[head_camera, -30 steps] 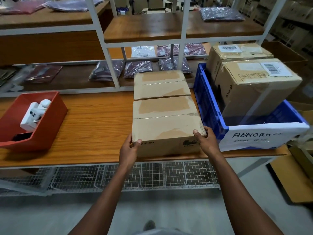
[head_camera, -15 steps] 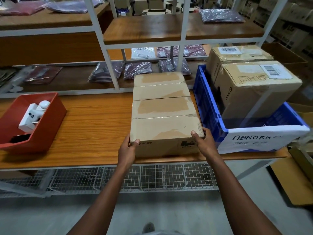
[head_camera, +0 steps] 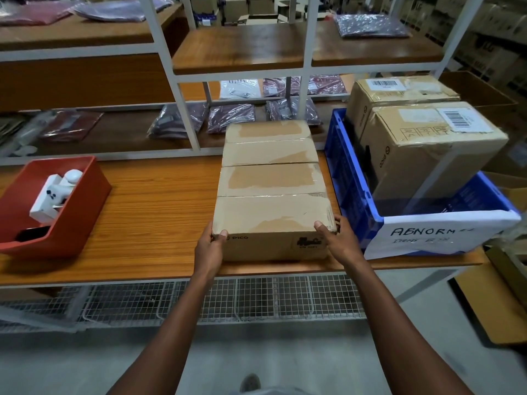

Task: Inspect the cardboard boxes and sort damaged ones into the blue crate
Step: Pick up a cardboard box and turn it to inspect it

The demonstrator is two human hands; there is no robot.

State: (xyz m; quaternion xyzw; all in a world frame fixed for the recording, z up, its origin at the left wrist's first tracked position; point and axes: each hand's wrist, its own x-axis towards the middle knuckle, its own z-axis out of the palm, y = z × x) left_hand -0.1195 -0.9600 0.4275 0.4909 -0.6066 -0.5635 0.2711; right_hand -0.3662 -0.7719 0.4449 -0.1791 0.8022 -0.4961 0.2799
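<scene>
The near cardboard box (head_camera: 272, 220), frontmost of a row at the wooden table's (head_camera: 148, 212) edge beside the blue crate (head_camera: 353, 195), is gripped at both front corners by left hand (head_camera: 209, 249) and right hand (head_camera: 338, 242), fingers curled around it, seemingly for inspection.

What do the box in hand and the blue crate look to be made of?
Box: brown corrugated cardboard, matte, glossy clear tape with paper torn off beside it. Blue crate: apparently moulded plastic, smooth, ribbed wall. Left hand and right hand grip the box's near corners.
</scene>
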